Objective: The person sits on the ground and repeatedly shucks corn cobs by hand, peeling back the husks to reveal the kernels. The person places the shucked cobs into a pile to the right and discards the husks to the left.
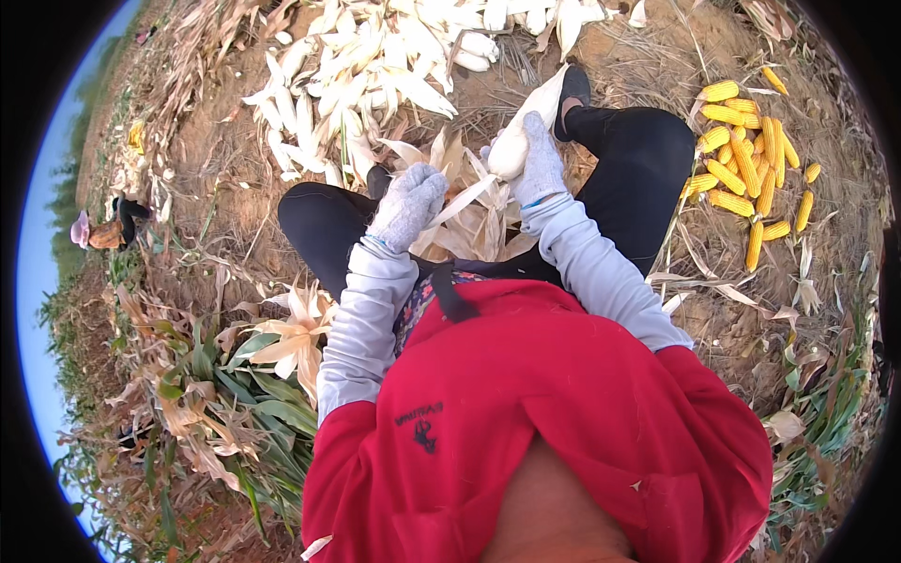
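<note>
My right hand (540, 158), in a pale knitted glove, holds an ear of corn in its pale husk (517, 137), the pointed end towards my shoe. A strip of husk (464, 199) runs from the ear's base to my left hand (412, 204), gloved alike, whose closed fingers grip it. Loose dry husks (479, 229) lie between my legs, below both hands. In front, a heap of ears in pale husks (380, 70) covers the ground. Bare yellow corn cobs (746, 155) with their kernels lie piled to the right of my knee.
Dry leaves and stalks lie about on the soil. Green and dry corn leaves (267, 394) are heaped at my left, with an opened husk (299, 334) by my elbow. Another person (105, 232) in a pink hat sits far off at the left, near more pale husks.
</note>
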Motion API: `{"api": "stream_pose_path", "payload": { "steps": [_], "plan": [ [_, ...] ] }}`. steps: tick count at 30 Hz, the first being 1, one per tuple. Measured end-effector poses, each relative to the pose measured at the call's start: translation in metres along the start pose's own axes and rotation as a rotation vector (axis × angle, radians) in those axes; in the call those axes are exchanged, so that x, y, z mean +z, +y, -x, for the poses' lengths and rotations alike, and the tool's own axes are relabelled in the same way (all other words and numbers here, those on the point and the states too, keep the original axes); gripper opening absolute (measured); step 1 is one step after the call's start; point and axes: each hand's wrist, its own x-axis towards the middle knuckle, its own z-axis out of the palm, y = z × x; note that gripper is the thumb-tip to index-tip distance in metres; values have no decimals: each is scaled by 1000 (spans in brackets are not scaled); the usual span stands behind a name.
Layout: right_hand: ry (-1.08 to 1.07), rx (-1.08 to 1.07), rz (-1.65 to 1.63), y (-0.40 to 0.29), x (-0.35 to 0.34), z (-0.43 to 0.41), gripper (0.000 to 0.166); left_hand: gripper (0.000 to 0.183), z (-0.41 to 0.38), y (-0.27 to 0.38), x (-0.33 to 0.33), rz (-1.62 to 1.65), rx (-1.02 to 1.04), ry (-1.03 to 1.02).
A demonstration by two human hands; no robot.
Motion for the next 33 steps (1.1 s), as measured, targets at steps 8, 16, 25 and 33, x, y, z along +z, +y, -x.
{"api": "stream_pose_path", "payload": {
  "steps": [8, 16, 25, 33],
  "plan": [
    [-75, -383, 944, -12, 22, 29, 69, 54, -32, 6, 10, -703, 247, 241],
    [-341, -256, 1204, -2, 43, 60, 76, 58, -56, 34, 40, -17, 308, 273],
    [-587, 419, 475, -5, 22, 50, 66, 46, -28, 55, 14, 484, 352, -50],
    [-629, 101, 972, 8, 7, 39, 73, 25, -35, 43, -10, 207, 335, 228]
  ]
}}
